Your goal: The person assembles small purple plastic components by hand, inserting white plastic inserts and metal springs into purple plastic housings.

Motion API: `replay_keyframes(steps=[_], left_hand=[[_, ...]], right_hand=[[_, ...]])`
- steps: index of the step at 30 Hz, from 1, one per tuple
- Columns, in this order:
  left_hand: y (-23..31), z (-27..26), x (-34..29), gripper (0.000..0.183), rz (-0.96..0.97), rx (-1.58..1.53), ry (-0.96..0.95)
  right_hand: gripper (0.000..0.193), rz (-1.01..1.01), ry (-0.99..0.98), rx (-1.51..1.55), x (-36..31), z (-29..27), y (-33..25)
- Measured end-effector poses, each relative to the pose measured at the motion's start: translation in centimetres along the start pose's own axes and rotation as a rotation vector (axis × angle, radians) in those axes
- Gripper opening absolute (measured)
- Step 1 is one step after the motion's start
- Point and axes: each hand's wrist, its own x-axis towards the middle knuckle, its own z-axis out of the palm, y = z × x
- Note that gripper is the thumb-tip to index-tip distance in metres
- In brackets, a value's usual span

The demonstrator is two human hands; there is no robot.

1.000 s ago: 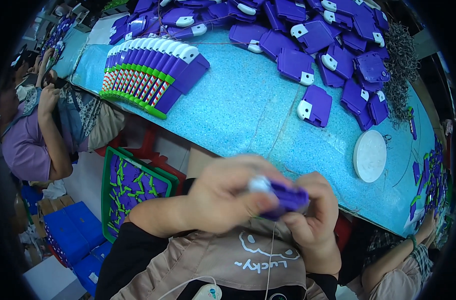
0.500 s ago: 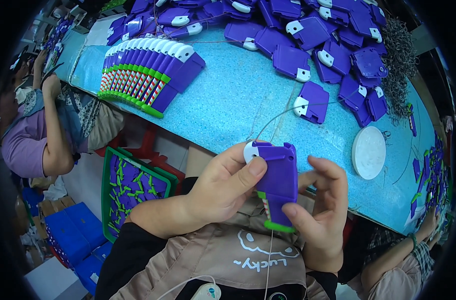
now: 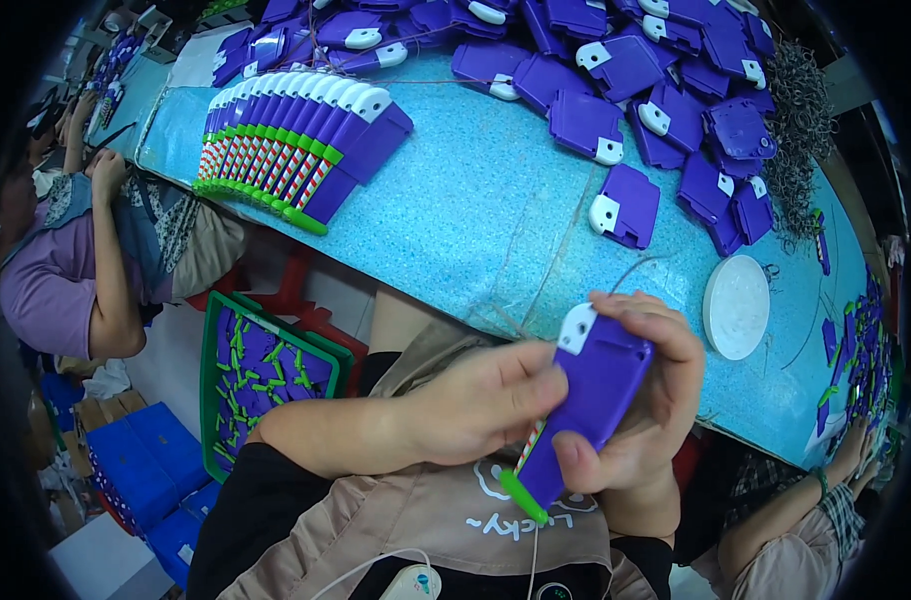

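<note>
My right hand (image 3: 648, 385) is wrapped round a flat purple plastic piece (image 3: 601, 385), tilted, over my lap. A white corner with a hole is at its top left. A red-and-white striped strip and a green bar are at its lower end. My left hand (image 3: 496, 405) is at the piece's left edge, thumb and fingers pinched together and somewhat blurred; what is between them is hidden. A thin dark wire (image 3: 641, 265) curves above my right fingertips.
Similar finished-looking pieces stand in a fanned row (image 3: 286, 140) at left. Loose purple parts (image 3: 616, 65) heap at the back, beside tangled wires (image 3: 801, 130). A white round dish (image 3: 738, 305) lies at right. A green crate (image 3: 216, 400) is below the table's edge. Other people sit left and right.
The piece has shifted right and tilted, from my left hand's hold into my right hand's. My left thumb and fingers have moved off its white corner to its left edge.
</note>
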Motion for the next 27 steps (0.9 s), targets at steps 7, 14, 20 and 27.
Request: replay_keyframes(steps=[7, 14, 20, 27], left_hand=[[-1.2, -0.7, -0.9, 0.030, 0.012, 0.224, -0.073], [2.9, -0.1, 0.7, 0.031, 0.193, -0.006, 0.064], [5.7, 0.0, -0.1, 0.023, 0.661, 0.635, 0.321], [16.9, -1.7, -0.2, 0.035, 1.069, 2.532, 1.016]], right_hand=[[0.071, -0.060, 0.023, -0.086, -0.4, 0.3, 0.1], [0.100, -0.102, 0.036, -0.021, -1.1, 1.9, -1.6], [0.125, -0.093, 0.026, -0.139, 0.3, -0.3, 1.4], [0.057, -0.081, -0.169, -1.066, 3.2, 0.6, 1.0]])
